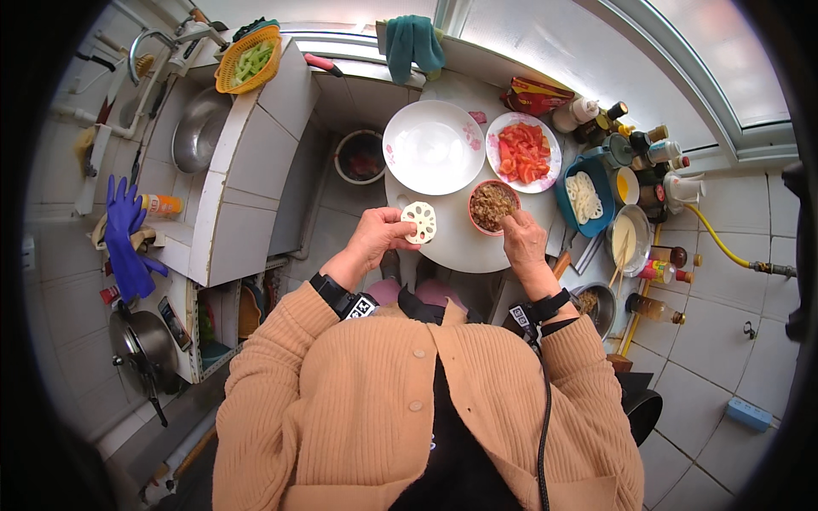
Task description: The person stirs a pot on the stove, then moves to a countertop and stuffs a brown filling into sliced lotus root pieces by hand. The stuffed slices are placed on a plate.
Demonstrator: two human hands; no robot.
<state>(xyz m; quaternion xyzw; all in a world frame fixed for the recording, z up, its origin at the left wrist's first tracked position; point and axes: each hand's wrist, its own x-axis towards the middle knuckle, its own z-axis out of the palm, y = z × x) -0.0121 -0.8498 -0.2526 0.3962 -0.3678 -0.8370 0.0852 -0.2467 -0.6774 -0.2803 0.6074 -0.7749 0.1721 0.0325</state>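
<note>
My left hand (377, 237) pinches a round lotus root slice (420, 223) at its left edge, thumb across its face. The slice is held up, its holes facing the camera. My right hand (525, 241) is over the right rim of a red-rimmed bowl (471, 220) filled with brown minced filling (492, 203). Its fingertips are bent down at the filling; whether they grip anything is hidden. Beyond the hands stands a large white plate (431, 147) with pink flowers. Right of it, another floral plate (491, 153) holds cut tomato (523, 152).
A blue basket (565, 204) with more lotus root slices (584, 197) stands right, near a metal bowl of batter (623, 237) with chopsticks (617, 268). Several bottles (653, 188) line the wall. Left are a steel basin (201, 131), a yellow basket (271, 54) of green vegetable pieces and a pressure cooker (147, 345).
</note>
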